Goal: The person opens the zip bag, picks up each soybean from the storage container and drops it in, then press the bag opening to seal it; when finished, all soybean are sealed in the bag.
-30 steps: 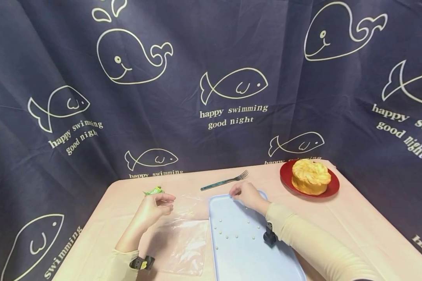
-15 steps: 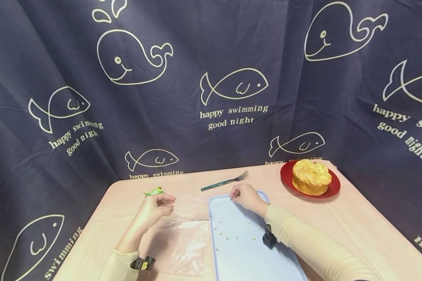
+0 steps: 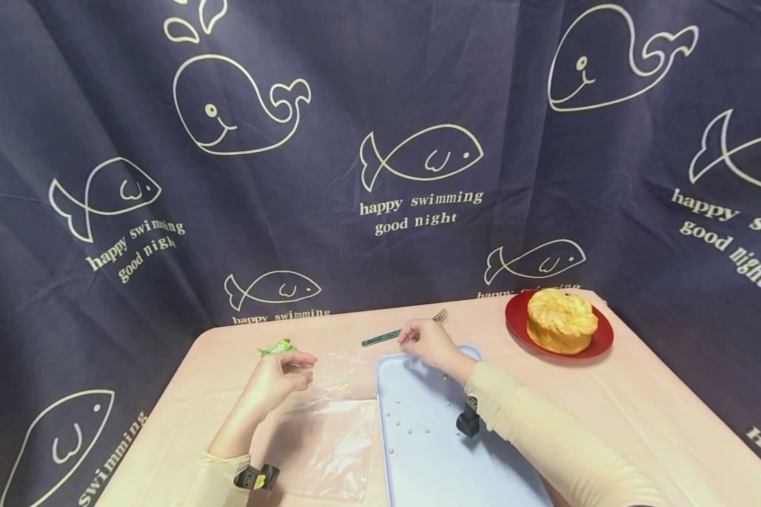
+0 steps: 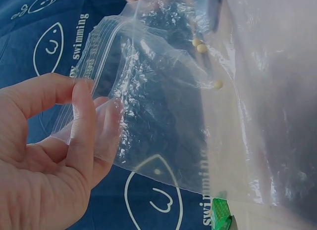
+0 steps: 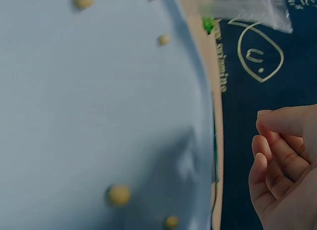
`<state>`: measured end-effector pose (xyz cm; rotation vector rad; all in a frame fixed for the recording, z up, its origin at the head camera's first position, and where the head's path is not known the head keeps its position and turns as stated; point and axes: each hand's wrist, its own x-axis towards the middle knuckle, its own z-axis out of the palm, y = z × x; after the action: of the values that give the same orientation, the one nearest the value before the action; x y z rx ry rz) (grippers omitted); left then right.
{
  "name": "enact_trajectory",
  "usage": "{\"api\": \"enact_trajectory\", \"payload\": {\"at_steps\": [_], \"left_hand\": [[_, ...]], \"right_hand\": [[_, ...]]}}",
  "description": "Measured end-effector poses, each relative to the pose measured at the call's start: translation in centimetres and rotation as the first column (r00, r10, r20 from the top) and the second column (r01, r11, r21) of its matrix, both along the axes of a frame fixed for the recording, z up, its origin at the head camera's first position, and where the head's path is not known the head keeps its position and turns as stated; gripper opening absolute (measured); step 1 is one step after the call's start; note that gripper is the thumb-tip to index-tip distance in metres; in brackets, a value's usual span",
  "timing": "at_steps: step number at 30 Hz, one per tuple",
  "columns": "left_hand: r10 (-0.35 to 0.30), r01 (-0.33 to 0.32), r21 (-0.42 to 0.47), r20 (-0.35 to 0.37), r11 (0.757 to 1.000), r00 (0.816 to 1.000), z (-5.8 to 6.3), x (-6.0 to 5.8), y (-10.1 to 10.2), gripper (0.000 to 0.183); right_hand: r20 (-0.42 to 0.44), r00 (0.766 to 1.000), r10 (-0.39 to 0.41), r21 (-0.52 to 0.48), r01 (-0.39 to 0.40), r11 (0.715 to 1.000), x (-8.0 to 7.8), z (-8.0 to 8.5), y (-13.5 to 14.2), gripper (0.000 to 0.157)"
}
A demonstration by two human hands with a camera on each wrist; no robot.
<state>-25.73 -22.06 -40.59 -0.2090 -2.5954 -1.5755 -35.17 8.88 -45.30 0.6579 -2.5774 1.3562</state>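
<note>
My left hand [image 3: 275,384] pinches the zip edge of a clear plastic zip bag [image 4: 148,67] between thumb and fingers, and the bag's mouth stands partly raised. Three small round yellow beans [image 4: 201,48] show inside the bag in the left wrist view. A pale blue tray [image 3: 444,468] lies to the right, with several more beans [image 5: 119,195] scattered on it. Over the tray's far left corner hovers my right hand [image 3: 432,343], thumb and index fingertips together and the other fingers curled. I cannot tell whether a bean is between those fingertips.
A fork [image 3: 380,338] with a green handle lies behind the tray, partly covered by my right hand in the head view. The red plate [image 3: 599,343] at back right bears a round golden bread [image 3: 561,320]. A small green packet [image 3: 281,346] lies beyond my left hand.
My right hand has lifted slightly and moved left from over the tray's far edge, now overlapping the fork in the head view. My left hand and the bag have stayed in place.
</note>
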Motion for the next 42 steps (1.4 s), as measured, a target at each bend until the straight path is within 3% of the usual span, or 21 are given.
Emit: {"api": "enact_trajectory", "payload": {"at_steps": [7, 11, 18, 24, 29, 36, 42], "left_hand": [[-0.001, 0.001, 0.009, 0.003, 1.000, 1.000, 0.0, -0.2, 0.0, 0.026], [0.002, -0.002, 0.006, 0.009, 1.000, 1.000, -0.1, 0.0, 0.0, 0.026], [-0.010, 0.010, 0.008, 0.016, 1.000, 1.000, -0.4, 0.2, -0.1, 0.028], [-0.006, 0.006, -0.017, 0.005, 1.000, 1.000, -0.5, 0.3, -0.2, 0.029], [-0.008, 0.008, -0.027, 0.006, 1.000, 1.000, -0.4, 0.3, -0.1, 0.031], [-0.010, 0.010, -0.017, 0.003, 1.000, 1.000, -0.7, 0.2, -0.2, 0.028], [-0.009, 0.009, -0.029, 0.005, 1.000, 1.000, -0.6, 0.1, -0.3, 0.029]], "right_hand": [[0.008, 0.996, 0.084, -0.076, -0.083, 0.994, 1.0, 2.1, -2.1, 0.012], [0.029, 0.985, 0.171, -0.126, -0.166, 0.978, 1.8, 2.8, -3.4, 0.010], [-0.010, 0.954, 0.300, -0.081, -0.299, 0.951, 3.1, 2.8, -5.2, 0.010], [-0.027, 0.951, 0.308, 0.019, -0.307, 0.951, 3.5, 2.5, -5.9, 0.011], [-0.048, 0.952, 0.301, 0.010, -0.301, 0.954, 3.7, 2.8, -5.5, 0.010], [-0.044, 0.962, 0.271, -0.019, -0.272, 0.962, 3.4, 3.4, -3.3, 0.010], [-0.068, 0.963, 0.261, -0.013, -0.263, 0.965, 2.3, 2.7, -0.2, 0.013]]}}
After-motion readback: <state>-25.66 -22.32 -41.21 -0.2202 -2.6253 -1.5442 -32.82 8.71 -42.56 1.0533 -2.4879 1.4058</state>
